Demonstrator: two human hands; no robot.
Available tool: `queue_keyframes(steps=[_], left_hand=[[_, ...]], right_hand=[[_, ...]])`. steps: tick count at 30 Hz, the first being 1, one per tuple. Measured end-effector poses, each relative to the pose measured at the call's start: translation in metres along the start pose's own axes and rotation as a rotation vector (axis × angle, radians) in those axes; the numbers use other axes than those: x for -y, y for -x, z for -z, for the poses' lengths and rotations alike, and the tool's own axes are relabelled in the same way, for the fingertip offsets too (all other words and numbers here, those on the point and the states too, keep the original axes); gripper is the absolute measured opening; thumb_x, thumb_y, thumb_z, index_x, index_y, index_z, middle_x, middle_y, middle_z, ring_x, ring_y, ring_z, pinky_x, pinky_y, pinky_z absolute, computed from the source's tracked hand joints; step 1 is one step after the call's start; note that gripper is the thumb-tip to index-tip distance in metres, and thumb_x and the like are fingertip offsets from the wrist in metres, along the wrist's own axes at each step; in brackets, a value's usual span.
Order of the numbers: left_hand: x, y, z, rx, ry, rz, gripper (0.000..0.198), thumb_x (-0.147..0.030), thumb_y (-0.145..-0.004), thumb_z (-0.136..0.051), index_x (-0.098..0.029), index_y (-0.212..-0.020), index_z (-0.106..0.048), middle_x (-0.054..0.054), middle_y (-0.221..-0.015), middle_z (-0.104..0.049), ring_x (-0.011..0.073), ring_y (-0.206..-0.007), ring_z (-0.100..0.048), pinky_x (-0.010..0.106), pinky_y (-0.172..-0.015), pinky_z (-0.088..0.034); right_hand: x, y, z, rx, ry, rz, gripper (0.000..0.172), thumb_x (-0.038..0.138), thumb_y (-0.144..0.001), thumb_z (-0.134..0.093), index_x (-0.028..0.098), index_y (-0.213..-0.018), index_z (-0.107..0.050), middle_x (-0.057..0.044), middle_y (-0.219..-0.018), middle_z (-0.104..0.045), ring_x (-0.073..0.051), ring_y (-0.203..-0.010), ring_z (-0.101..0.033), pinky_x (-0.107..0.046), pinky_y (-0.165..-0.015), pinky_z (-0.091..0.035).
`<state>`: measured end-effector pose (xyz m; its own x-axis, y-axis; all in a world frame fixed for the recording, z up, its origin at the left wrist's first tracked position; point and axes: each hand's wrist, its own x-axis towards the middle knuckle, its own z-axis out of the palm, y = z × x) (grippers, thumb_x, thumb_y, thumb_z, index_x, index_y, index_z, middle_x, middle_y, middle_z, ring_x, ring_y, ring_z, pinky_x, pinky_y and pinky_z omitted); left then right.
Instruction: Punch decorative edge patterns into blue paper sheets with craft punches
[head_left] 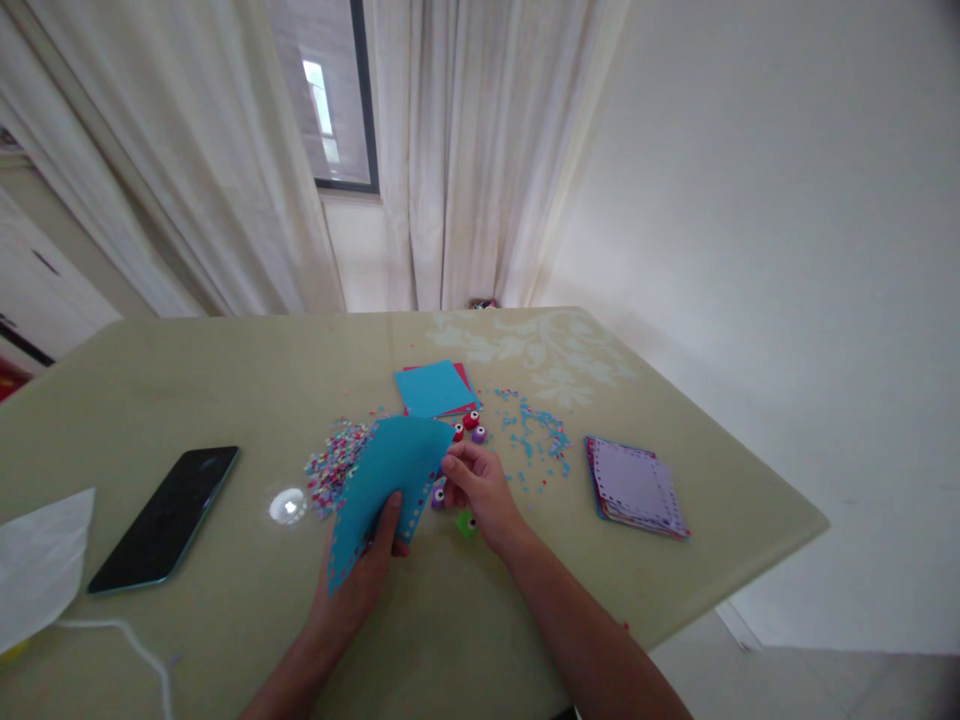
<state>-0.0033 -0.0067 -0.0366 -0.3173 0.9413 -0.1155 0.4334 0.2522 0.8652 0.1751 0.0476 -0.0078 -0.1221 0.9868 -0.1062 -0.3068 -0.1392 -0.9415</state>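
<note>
**Blue sheet held in both hands**

The blue paper sheet (390,470), with punched holes along its edge, stood curled above the table's middle. The left hand (360,585) gripped its lower part, thumb across the front, and the right hand (484,490) pinched its upper right edge. Just beside it lay a confetti pile (337,468) (many-coloured) and a green punch (466,523). The glossy beige table (225,380) bore a phone (166,515), and pale curtains (465,150) hung behind.

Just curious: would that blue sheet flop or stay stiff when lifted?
Probably floppy: the blue sheet curves where the left hand holds it. Likely very light, since fingers alone support it. Its punched edge might tear easily.
</note>
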Motion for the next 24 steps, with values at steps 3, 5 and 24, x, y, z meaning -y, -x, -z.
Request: queue_keyframes(steps=[3, 5, 24], left_hand=[[-0.0018, 0.0007, 0.0022, 0.047, 0.029, 0.07, 0.064, -0.083, -0.081, -0.056, -0.025, -0.056, -0.068, 0.007, -0.06, -0.071, 0.0271, -0.058, -0.068, 0.038, -0.065, -0.056], [-0.0034, 0.0011, 0.0038, 0.048, 0.027, 0.091, 0.064, -0.083, -0.081, -0.056, -0.025, -0.055, -0.068, 0.007, -0.06, -0.071, 0.0269, -0.058, -0.068, 0.038, -0.066, -0.056], [-0.0084, 0.0033, 0.0038, 0.027, 0.084, 0.073, 0.061, -0.081, -0.079, -0.06, -0.023, -0.066, -0.07, 0.006, -0.059, -0.071, 0.027, -0.057, -0.069, 0.038, -0.064, -0.057]], right_hand=[[0.0013, 0.0003, 0.0, 0.005, 0.005, 0.004, 0.052, 0.066, -0.07, -0.087, 0.02, -0.08, -0.065, 0.001, -0.065, -0.071, -0.009, -0.043, -0.053, -0.02, -0.041, -0.031], [0.0019, 0.0001, 0.0004, 0.001, -0.004, 0.001, 0.053, 0.067, -0.07, -0.087, 0.02, -0.081, -0.066, 0.0, -0.066, -0.072, -0.009, -0.043, -0.053, -0.02, -0.041, -0.031], [0.001, 0.0, -0.0009, 0.004, 0.025, 0.033, 0.048, 0.063, -0.074, -0.085, 0.019, -0.079, -0.065, -0.001, -0.07, -0.074, -0.008, -0.042, -0.052, -0.02, -0.043, -0.038]])
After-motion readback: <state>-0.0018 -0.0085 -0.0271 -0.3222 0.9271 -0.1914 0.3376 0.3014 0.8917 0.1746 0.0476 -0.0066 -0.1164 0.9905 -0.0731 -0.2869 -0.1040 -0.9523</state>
